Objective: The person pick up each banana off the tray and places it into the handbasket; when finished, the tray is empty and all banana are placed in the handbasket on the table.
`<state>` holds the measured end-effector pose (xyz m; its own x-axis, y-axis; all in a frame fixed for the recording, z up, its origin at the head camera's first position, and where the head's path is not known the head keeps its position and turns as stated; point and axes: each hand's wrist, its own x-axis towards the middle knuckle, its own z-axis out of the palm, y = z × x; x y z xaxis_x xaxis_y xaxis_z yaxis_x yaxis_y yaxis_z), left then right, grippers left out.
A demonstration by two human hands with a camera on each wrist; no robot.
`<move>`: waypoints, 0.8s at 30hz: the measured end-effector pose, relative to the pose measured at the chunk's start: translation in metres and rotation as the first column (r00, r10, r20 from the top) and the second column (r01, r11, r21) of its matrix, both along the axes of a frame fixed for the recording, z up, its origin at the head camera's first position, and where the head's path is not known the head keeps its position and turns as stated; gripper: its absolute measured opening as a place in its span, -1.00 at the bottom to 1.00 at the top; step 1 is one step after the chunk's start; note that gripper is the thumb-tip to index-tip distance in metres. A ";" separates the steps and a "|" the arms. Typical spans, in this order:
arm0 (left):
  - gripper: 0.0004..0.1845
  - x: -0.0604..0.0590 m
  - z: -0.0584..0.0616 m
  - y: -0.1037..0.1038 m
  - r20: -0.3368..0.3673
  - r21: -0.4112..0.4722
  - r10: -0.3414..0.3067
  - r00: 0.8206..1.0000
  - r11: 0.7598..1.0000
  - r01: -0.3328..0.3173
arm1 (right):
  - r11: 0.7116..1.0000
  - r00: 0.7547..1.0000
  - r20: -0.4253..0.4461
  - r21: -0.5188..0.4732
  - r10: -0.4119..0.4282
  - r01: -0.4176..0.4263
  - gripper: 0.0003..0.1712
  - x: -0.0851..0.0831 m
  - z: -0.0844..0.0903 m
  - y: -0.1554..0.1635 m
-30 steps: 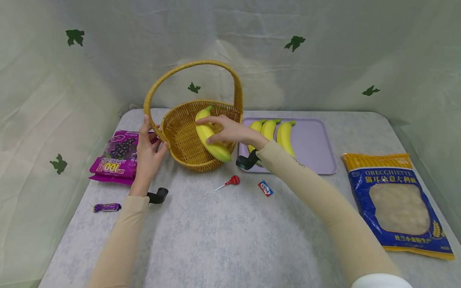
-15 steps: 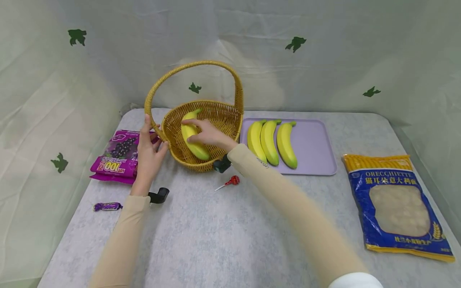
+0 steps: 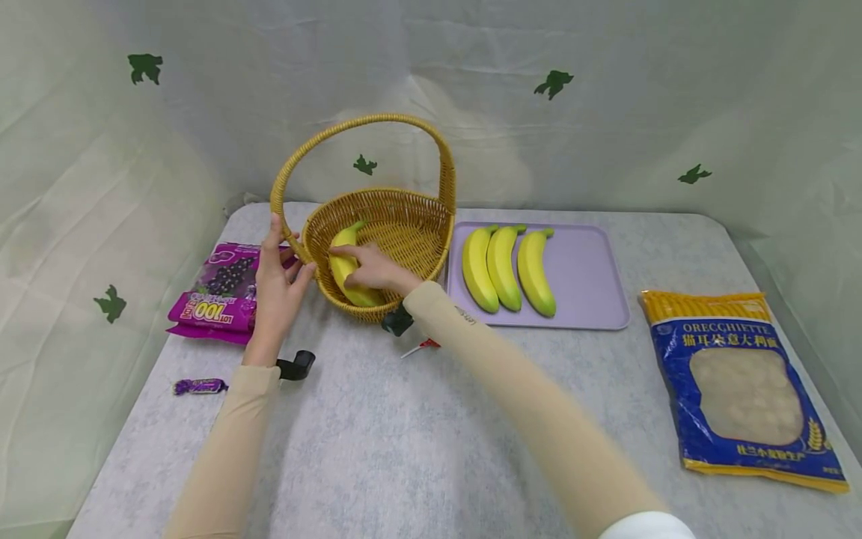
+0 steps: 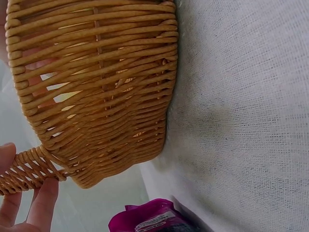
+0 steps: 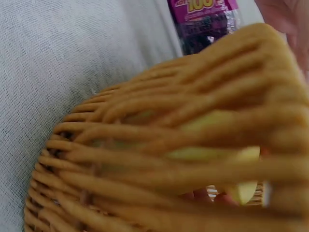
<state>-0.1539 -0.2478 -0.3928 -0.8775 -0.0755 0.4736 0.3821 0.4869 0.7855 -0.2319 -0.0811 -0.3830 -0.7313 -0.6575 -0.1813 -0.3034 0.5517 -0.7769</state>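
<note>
Inside the wicker basket the right hand grips one banana, nearly set down, while the left hand holds the handle; three bananas remain on the tray.

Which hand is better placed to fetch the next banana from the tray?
Right. The right hand grips a banana inside the basket, beside the tray; the left hand holds the basket's handle on the far side.
</note>
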 end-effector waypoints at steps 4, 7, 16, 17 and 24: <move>-0.10 0.000 0.000 0.000 0.001 0.004 0.001 1.000 1.000 -0.001 | 0.998 0.999 -0.030 0.059 0.023 -0.021 -0.28 0.003 -0.002 -0.004; -0.10 0.000 0.000 0.000 0.007 0.000 0.006 1.000 1.000 -0.006 | 0.997 0.999 -0.030 0.074 0.037 -0.034 -0.30 0.004 -0.002 -0.003; -0.11 -0.002 0.000 0.000 -0.010 -0.021 0.001 1.000 1.000 -0.001 | 0.987 0.988 0.149 -0.161 0.035 -0.010 -0.32 -0.001 0.000 0.021; -0.12 -0.002 0.000 0.000 -0.014 -0.017 -0.006 1.000 1.000 0.006 | 0.980 0.984 0.173 -0.198 0.032 0.003 -0.33 -0.003 0.002 0.026; -0.12 -0.001 -0.003 -0.001 -0.023 0.002 -0.017 1.000 1.000 0.017 | 0.871 0.953 0.297 -0.481 0.052 0.103 -0.46 -0.013 0.015 0.074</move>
